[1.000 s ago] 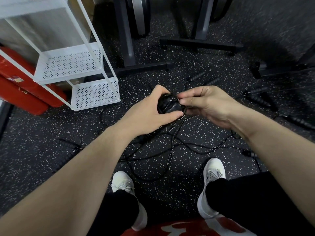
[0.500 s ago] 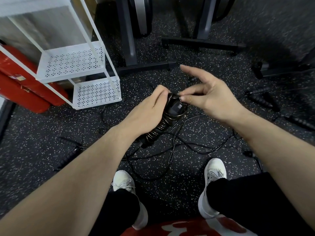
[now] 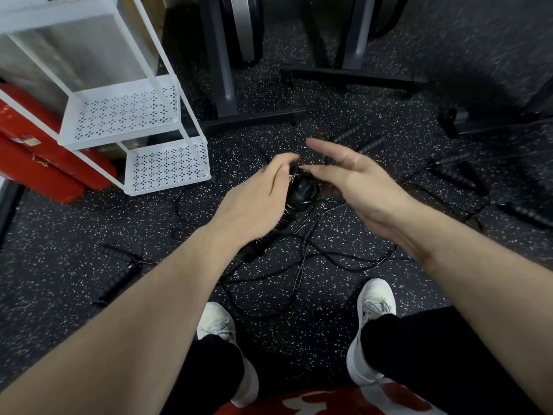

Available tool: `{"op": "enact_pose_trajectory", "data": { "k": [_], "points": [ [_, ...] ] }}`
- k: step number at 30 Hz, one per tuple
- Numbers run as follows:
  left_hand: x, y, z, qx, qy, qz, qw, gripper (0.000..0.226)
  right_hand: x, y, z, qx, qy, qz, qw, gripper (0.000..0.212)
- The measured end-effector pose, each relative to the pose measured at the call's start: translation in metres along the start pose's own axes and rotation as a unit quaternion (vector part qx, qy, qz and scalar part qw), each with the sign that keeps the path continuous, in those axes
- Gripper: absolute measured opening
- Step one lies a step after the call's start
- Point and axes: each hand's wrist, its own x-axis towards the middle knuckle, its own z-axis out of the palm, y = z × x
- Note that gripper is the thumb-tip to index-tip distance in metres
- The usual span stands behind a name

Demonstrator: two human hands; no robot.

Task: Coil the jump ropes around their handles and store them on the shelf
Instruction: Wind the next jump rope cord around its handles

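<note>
L fingers curled round coiled rope handles; R fingers spread beside.

Two bare hands: left hand and right hand. One white perforated metal shelf unit at ten o'clock, showing two perforated tiers. Two white sneakers, and at least six black ribbed jump-rope handles loose on the floor.

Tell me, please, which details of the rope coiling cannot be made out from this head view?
- Handles in the left hand: mostly hidden behind it; the handle count is unclear.
- Right hand: blurred by motion, so any pinch on the cord is unclear.
- Cords on the floor: tangled and thin; which handle each joins is untraceable.
- White shelf: upper tiers cut off by the top edge.
</note>
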Motion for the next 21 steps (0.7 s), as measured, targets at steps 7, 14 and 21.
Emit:
{"op": "enact_pose_trajectory", "data": {
  "k": [7,14,21],
  "points": [
    [-0.002,0.012,0.018,0.042,0.045,0.011,0.998,0.043,0.003,0.009,0.019,0.046,0.09,-0.006,0.995,0.043],
    [0.009,0.005,0.024,-0.226,0.043,-0.038,0.972,0.034,0.004,0.009,0.022,0.027,0.119,-0.024,0.992,0.041],
    [0.006,0.013,0.022,-0.359,0.053,-0.037,0.931,0.031,0.005,0.006,0.02,0.099,0.144,-0.038,0.984,0.039]
  ]
}}
